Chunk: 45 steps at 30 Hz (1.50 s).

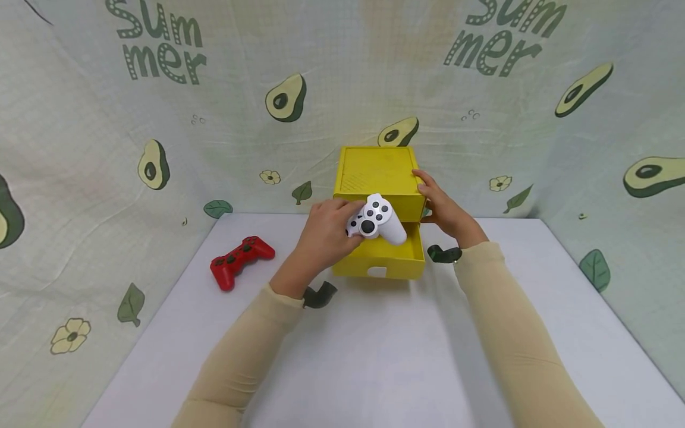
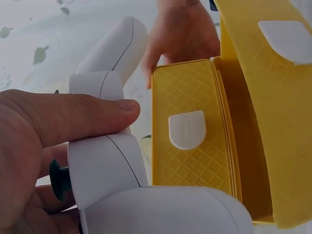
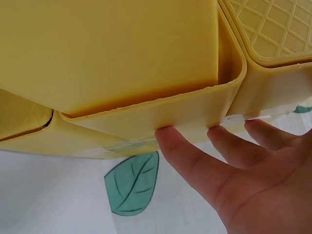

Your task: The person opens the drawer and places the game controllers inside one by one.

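My left hand [image 1: 327,233] holds a white game controller [image 1: 393,228] by one end, above the pulled-out lower drawer [image 1: 398,270] of a small yellow drawer unit [image 1: 377,169]. In the left wrist view, the thumb lies across the controller's [image 2: 107,158] middle and the fingers curl underneath. A white tab marks the drawer's front. My right hand [image 1: 448,209] rests against the unit's right side, near the upper compartment. Seen from the right wrist, its fingertips [image 3: 168,136] touch the yellow wall [image 3: 195,109] with the fingers fairly straight.
A red game controller [image 1: 241,260] lies on the white table [image 1: 374,351], left of the unit. Behind stands a cloth backdrop [image 1: 230,125] printed with avocados, leaves and lettering. Dark curved pieces on straps [image 1: 320,295] sit at both wrists.
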Available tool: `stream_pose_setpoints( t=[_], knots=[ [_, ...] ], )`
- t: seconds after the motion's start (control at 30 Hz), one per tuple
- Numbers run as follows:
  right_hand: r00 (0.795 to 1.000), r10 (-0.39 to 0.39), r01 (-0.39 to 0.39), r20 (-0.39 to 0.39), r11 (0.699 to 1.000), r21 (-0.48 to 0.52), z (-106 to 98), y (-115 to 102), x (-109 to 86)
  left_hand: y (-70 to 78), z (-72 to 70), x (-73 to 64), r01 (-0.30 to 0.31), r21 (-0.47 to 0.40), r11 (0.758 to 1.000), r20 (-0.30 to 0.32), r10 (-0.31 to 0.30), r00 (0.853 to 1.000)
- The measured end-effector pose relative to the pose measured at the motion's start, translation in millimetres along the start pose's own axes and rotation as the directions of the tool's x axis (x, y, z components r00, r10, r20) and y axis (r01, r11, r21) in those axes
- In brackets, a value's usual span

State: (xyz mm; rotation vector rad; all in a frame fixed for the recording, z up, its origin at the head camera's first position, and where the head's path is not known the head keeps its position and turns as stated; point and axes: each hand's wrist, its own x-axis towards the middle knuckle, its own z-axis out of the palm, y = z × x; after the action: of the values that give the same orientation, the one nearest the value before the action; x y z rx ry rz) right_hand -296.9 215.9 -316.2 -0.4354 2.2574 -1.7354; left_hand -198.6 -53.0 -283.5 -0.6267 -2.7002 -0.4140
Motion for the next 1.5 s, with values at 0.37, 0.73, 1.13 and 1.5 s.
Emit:
stream_pose_setpoints(
  t=[0.37, 0.73, 1.13, 1.5],
  knots=[
    [1.000, -0.007, 0.007, -0.013, 1.000, -0.001, 1, 1, -1.0, 11.8, 6.1, 12.3, -0.045, 0.049, 0.998, 0.044, 0.043, 0.998],
    [1.000, -0.013, 0.014, -0.012, 1.000, 0.005, 2, 0, -1.4, 17.0, 16.6, 23.9, -0.111, 0.119, 0.987, 0.074, 0.102, 0.992],
    [1.000, -0.016, 0.016, -0.012, 1.000, 0.014, 1, 1, -0.7, 17.8, 32.2, 28.4, -0.185, 0.198, 0.963, 0.121, 0.163, 0.979],
    [1.000, -0.026, 0.026, -0.015, 1.000, 0.007, 2, -1, -2.7, 16.6, 45.6, 33.2, -0.225, 0.232, 0.946, 0.201, 0.179, 0.963]
  ],
)
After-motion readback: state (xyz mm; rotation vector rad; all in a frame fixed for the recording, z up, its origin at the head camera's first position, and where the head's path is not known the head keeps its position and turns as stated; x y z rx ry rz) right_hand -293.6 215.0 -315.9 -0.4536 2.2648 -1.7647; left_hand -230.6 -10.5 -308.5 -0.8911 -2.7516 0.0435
